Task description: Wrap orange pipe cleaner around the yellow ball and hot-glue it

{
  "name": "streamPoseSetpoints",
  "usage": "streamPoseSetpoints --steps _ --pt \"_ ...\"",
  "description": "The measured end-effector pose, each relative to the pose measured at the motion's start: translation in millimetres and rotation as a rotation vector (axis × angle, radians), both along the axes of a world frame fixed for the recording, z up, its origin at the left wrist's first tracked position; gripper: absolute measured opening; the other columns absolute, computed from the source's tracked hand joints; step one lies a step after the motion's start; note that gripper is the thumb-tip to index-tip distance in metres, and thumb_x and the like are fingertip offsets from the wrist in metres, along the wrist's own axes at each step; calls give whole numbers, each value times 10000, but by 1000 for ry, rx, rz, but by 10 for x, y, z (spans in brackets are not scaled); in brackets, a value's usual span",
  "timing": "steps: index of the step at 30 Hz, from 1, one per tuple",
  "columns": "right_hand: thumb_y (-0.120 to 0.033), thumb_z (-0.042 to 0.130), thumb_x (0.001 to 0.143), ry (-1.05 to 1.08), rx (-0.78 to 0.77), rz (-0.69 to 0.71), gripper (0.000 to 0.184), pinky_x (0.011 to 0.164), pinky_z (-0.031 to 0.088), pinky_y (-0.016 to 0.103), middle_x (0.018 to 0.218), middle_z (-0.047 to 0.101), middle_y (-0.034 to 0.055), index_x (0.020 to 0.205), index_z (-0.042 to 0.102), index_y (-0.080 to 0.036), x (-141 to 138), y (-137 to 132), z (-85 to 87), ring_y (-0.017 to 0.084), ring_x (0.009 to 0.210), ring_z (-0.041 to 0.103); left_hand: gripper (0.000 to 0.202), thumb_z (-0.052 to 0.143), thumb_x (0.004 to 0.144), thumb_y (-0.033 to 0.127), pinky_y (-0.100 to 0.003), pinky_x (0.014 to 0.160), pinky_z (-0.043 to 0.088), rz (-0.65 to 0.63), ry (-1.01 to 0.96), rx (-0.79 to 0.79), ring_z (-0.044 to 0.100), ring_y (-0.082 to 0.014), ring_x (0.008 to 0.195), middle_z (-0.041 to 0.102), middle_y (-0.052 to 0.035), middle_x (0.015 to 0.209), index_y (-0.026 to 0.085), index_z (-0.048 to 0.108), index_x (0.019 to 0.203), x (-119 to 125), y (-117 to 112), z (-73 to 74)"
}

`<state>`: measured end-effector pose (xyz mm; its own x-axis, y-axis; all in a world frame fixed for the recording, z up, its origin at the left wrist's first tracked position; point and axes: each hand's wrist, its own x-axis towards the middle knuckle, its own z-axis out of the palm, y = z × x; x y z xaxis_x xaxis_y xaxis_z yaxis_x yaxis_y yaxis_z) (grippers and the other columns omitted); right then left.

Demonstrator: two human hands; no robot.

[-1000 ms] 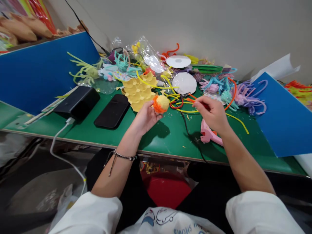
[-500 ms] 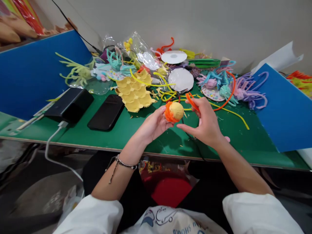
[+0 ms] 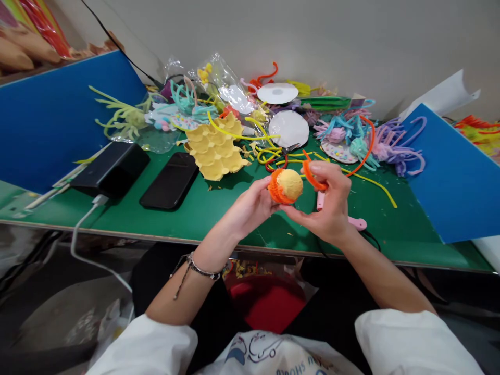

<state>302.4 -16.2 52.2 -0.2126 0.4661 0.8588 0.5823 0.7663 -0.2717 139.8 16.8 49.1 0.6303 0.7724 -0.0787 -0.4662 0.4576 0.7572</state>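
Note:
In my left hand (image 3: 253,208) is a small pale-yellow ball (image 3: 291,184) with orange pipe cleaner wound around its left half. The thumb and fingers close on the wrapped side, and the bare side faces right. Curled fingers of my right hand (image 3: 330,203) hold a loose bent orange pipe cleaner (image 3: 312,176) just right of the ball. The right thumb reaches toward the ball's underside. Beneath that hand lies a pink-handled tool (image 3: 357,223), mostly covered. Red-handled scissors (image 3: 282,158) rest behind the ball among yellow pipe cleaners (image 3: 371,186).
A yellow egg-carton piece (image 3: 216,148), a black phone (image 3: 169,180) and a black box (image 3: 111,166) with a white cable are on the left. White discs (image 3: 289,128) and pipe-cleaner bundles (image 3: 336,133) crowd the back. Blue panels (image 3: 455,177) stand at both sides.
The ball and my left hand have moved slightly right. My right hand has shifted a little down, its thumb nearer the ball. More of the pink-handled tool and the scissors now shows.

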Motion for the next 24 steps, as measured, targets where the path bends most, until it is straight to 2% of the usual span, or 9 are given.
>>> streamPoseSetpoints --steps 7,11,13,18,24 --pt "-230 704 806 -45 65 -26 624 863 552 425 1134 626 65 1337 380 -276 -7 -14 54 232 1034 655 329 604 814 510 -251 700 492 39 92 72 638 -147 755 706 -15 801 201 648 919 6 -19 -16" --pt "-260 705 814 -65 142 -111 576 814 543 404 1087 635 57 1303 403 -291 -20 -20 57 223 993 648 504 692 712 599 -263 741 496 81 106 207 647 -187 910 702 -26 952 216 633 1035 3 -52 -18" --pt "-273 689 834 -103 178 -160 532 779 536 402 1066 644 54 1285 407 -301 -27 -31 52 225 955 651 568 777 659 542 -258 794 493 121 124 295 630 -186 973 680 -17 1013 224 597 1094 13 -94 -11" --pt "-307 617 908 -173 271 -200 386 743 492 361 1020 684 62 1252 444 -277 -40 -62 20 201 874 649 551 798 697 425 -258 825 481 261 293 450 604 -156 937 635 -6 1024 223 540 1140 82 -230 23" --pt "-274 640 869 -207 254 -160 444 763 468 368 1048 678 59 1262 436 -278 -35 -65 12 205 910 636 473 777 712 368 -285 892 427 435 332 514 571 -178 967 630 -28 1052 209 562 1103 112 -245 41"
